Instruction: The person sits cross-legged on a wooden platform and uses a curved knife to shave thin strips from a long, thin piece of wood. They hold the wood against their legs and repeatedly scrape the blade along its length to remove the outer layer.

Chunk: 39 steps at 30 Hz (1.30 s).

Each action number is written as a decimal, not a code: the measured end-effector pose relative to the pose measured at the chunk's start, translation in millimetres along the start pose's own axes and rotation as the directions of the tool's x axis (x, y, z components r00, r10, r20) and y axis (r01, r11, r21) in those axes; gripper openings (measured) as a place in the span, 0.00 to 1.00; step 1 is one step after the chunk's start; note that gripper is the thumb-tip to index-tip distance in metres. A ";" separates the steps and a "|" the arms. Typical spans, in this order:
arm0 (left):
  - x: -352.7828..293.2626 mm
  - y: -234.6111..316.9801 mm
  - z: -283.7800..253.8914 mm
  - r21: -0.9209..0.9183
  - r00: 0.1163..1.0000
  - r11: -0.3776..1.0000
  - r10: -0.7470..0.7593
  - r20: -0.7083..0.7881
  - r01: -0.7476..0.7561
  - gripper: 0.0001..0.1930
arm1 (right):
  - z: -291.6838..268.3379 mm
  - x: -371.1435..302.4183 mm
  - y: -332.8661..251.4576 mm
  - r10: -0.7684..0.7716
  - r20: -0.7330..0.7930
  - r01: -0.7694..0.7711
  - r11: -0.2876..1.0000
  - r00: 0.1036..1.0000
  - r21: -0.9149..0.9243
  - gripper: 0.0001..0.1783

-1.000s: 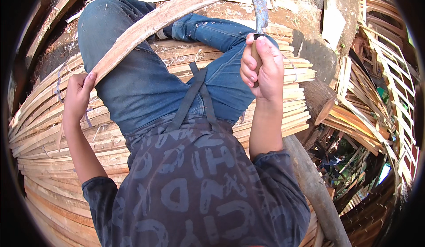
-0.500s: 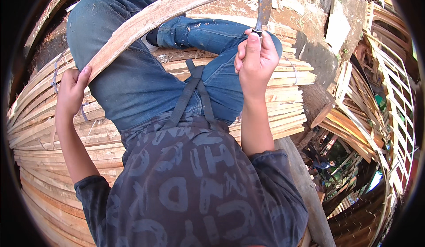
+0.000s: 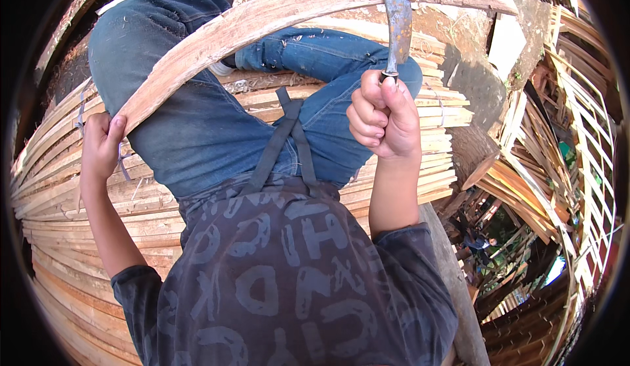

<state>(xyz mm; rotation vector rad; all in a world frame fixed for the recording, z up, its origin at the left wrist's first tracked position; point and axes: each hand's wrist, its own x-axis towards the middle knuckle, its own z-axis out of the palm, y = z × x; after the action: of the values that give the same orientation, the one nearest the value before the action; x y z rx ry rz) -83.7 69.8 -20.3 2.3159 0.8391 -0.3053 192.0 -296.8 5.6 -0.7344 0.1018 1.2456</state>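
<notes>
A long rough wooden plank [image 3: 262,26] lies across my raised left knee and reaches to the upper right. Its near left end is gripped by my left hand [image 3: 100,148], thumb on top. In my closed right hand [image 3: 386,115] is the dark handle of a curved, rust-spotted machete [image 3: 398,21]. The handle is mostly hidden by my fingers. The blade points away from me and overlaps the plank in the picture; whether it touches the wood I cannot tell.
I sit on bundled wooden slats [image 3: 85,189], tied with thin cord. Right of me are a log [image 3: 474,162], a grey beam [image 3: 453,281] and a pale lattice of strips [image 3: 594,149]. More slats [image 3: 512,199] are heaped there. Wood shavings lie on the ground ahead.
My right hand and the machete have come slightly nearer and to the right, showing more of the blade. The plank has shifted a little, with its left end lower and farther left.
</notes>
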 end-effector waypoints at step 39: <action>3.6 16.8 4.6 -0.048 0.999 0.998 -0.031 -0.031 0.029 0.29 | 13.1 -3.6 14.9 -0.185 -0.291 0.114 0.963 0.939 -0.243 0.21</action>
<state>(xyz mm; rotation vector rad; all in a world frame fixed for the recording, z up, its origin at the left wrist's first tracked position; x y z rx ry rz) -70.2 58.8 -17.0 2.2710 0.8878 -0.2592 173.5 -290.6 10.6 -1.1134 0.1631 0.9959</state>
